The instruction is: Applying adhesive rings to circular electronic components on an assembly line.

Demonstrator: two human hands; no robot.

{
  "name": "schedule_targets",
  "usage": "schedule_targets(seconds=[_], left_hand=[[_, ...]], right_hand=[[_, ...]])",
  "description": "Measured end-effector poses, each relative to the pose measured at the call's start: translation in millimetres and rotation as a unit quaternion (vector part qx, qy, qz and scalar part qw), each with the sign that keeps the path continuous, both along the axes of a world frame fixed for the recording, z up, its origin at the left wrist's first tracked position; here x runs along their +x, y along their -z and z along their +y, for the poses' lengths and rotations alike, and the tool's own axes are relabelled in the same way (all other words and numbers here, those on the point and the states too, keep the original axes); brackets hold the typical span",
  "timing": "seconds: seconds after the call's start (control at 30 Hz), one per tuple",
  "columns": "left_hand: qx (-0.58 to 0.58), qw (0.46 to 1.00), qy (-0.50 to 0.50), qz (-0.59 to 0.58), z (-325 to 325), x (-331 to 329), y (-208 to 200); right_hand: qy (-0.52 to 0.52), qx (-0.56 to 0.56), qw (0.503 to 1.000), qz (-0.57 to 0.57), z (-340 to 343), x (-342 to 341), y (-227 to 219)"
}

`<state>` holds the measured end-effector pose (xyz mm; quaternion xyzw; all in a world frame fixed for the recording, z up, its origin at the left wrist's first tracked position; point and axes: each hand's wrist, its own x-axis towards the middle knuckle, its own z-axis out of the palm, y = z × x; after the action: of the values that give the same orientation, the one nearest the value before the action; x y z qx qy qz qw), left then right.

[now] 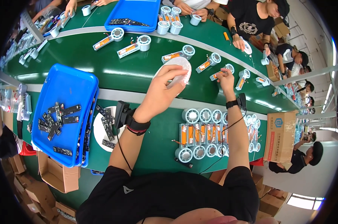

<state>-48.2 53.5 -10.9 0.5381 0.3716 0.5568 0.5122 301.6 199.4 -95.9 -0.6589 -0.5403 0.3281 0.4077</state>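
Two hands up over the green belt: your left hand (pixel 162 86) has its grip clamped on a white round disc (pixel 179 71), held above the belt (pixel 113 71), while your right hand (pixel 225 77) pinches shut on a small orange-and-grey part (pixel 222 72). Rows of finished units (pixel 204 134) sit on the tabletop beside your right forearm, blue tray (pixel 66 89) off left.

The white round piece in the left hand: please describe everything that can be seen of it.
The white round piece is a flat disc, seemingly plastic, plain and matte. The left hand grips its lower left part, fingers across its face, so only its upper and right rim shows. It is held tilted above the green conveyor belt, apart from the right hand.
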Motion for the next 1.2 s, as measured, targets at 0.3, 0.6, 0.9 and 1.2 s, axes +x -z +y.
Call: schedule_targets(seconds=[0.3,0.6,0.9,1.2], left_hand=[[0.061,0.996,-0.037,0.059,2,-8,9],[0.086,0.995,-0.016,0.049,-1,-3,4],[0.046,0.999,0.017,0.015,-5,-1,-4],[0.059,0.998,0.017,0.031,-9,6,-11]], right_hand=[[-0.023,-0.013,1.000,-0.006,8,2,22],[-0.009,0.088,0.952,-0.293,-7,-44,11],[0.095,0.101,0.938,-0.319,4,-57,8],[0.037,0.210,0.950,-0.227,3,-37,2]])
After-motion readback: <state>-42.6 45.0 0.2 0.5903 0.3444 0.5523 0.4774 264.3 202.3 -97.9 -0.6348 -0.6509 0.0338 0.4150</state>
